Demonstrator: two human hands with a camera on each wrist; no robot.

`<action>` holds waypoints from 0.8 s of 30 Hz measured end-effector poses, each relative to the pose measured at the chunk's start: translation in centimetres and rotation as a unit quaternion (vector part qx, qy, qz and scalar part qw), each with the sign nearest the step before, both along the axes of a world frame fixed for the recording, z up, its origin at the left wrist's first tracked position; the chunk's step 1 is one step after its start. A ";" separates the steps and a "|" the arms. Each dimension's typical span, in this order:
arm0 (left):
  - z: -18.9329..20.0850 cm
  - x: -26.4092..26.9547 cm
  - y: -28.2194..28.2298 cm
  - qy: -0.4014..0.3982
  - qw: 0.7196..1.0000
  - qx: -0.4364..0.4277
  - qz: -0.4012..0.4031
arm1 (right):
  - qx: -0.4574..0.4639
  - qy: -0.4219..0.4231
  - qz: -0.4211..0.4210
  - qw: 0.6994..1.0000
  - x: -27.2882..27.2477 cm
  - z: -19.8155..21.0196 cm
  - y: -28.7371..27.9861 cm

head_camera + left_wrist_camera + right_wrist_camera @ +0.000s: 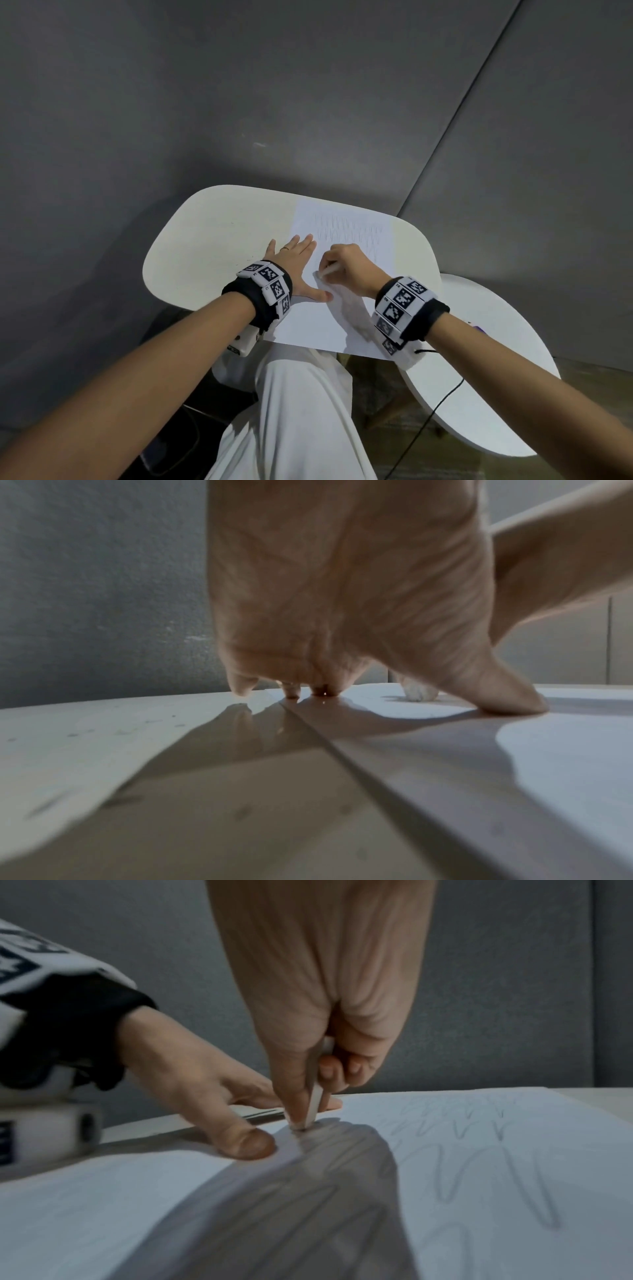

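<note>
Right grip point(347, 265) is clenched round a pale pencil point(317, 1093), thumb and fingers curled about the shaft. The pencil's dark tip touches the paper point(308, 329) just under the grip.

Nearest to the person, below both grips, white trousers point(301, 411) fill the lap. The near edge of the paper juts past the rim of the bench point(205, 240) above them. A right wristband point(404, 308) with black-and-white square markers sits behind the right grip, and a left wristband point(270, 281) of the same kind sits behind the other.

To the right of the right grip, lower and apart from the paper, is a second bench point(489, 394), white and round. A black cable point(442, 404) runs across it, and a small purple thing point(478, 329) shows at its rim, too little of it in view to name.

Left grip point(294, 265) lies released just to the left of the right grip, fingers straight and spread, pressing down with the tips. Its thumb point(250, 1142) lies on the paper and ends just beside the pencil tip. The outer fingers rest on the bare bench, and the paper's left edge runs under the palm. One finger wears a ring point(285, 248).

Beyond the right grip, rows of grey looping strokes point(479, 1150) cover the far part of the paper. Past the bench's far rim stands a grey wall point(239, 102).
</note>
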State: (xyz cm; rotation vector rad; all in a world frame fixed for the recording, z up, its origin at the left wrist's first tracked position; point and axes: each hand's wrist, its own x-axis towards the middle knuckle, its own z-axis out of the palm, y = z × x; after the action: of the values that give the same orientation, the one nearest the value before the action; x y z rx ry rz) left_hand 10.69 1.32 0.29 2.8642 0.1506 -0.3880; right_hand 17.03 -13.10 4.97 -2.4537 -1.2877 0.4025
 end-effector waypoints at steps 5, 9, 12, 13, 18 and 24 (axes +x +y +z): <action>0.3 0.0 0.1 0.007 1.000 0.001 -0.005 | 0.010 -0.009 -0.073 0.997 1.5 0.1 1.8; 0.0 -0.5 0.0 -0.004 1.000 -0.010 -0.003 | -0.013 0.013 -0.016 1.000 -0.1 0.1 0.5; 0.1 -0.4 -0.1 -0.001 1.000 -0.017 0.001 | -0.019 0.011 -0.029 0.999 0.2 0.5 1.4; 0.1 -0.3 -0.1 -0.001 1.000 -0.018 0.001 | -0.003 0.010 -0.055 0.998 0.7 0.4 2.1; -0.2 -0.8 -0.1 -0.029 0.997 -0.069 0.021 | 0.016 0.026 -0.057 0.998 -0.4 -0.5 2.1; 0.3 -0.9 -0.2 -0.035 0.995 -0.088 0.044 | 0.013 0.039 -0.099 0.994 0.8 -0.3 3.2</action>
State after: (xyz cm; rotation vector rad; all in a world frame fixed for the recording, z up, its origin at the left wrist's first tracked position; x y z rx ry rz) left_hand 9.80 1.12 0.57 2.6824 0.2163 -0.2683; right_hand 17.84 -9.89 4.70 -2.4884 -1.0008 0.4231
